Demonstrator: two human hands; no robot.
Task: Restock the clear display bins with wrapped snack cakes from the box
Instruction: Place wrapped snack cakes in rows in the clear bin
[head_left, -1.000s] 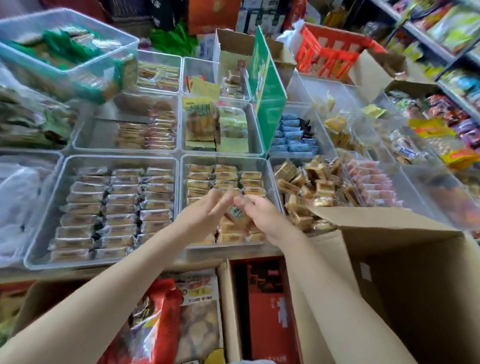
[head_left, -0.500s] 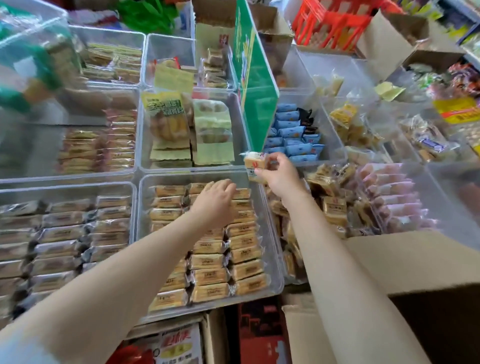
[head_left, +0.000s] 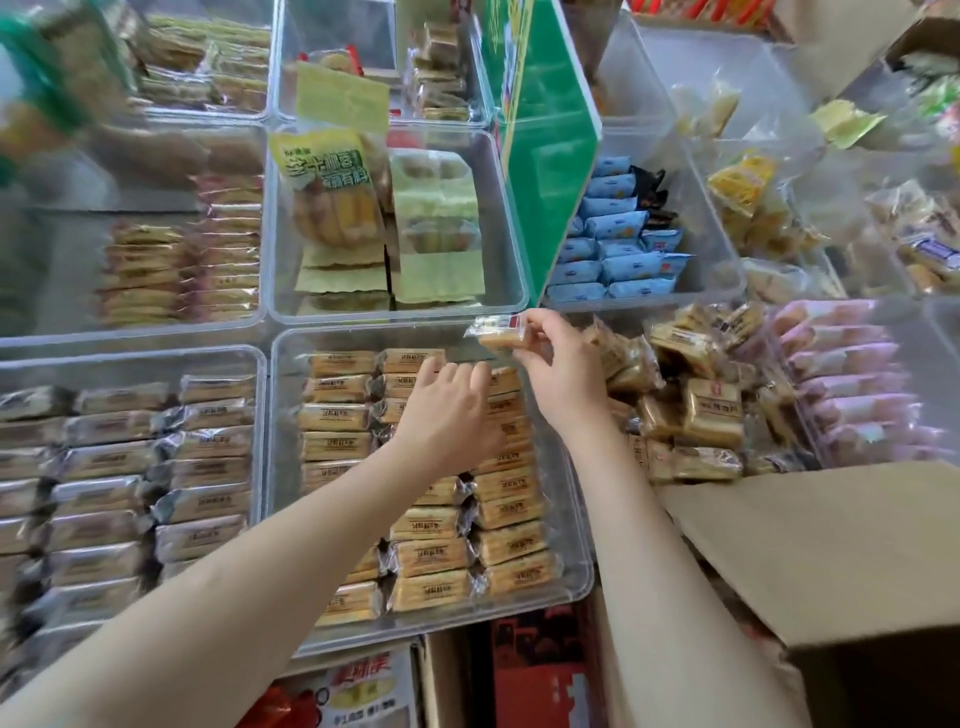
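Observation:
A clear display bin (head_left: 582, 577) in front of me holds three columns of wrapped yellow snack cakes (head_left: 431, 556). My right hand (head_left: 563, 374) pinches one wrapped snack cake (head_left: 498, 335) over the bin's far right corner. My left hand (head_left: 447, 415) lies palm down on the cakes in the bin's far part, fingers spread and fairly straight. The open cardboard box (head_left: 831, 545) sits at the lower right, one flap raised toward the bins.
Neighbouring clear bins hold silver-wrapped cakes (head_left: 119, 467), loose brown packs (head_left: 696, 410), pink packs (head_left: 852, 374), blue packs (head_left: 613, 244) and green bags (head_left: 431, 228). A green sign board (head_left: 545, 156) stands upright between the far bins. Red cartons and snack bags (head_left: 363, 691) lie below the shelf edge.
The camera moved closer to the bins. My right hand lifted a cake from the near part of the bin to its far right corner. My left hand slid forward onto the far rows.

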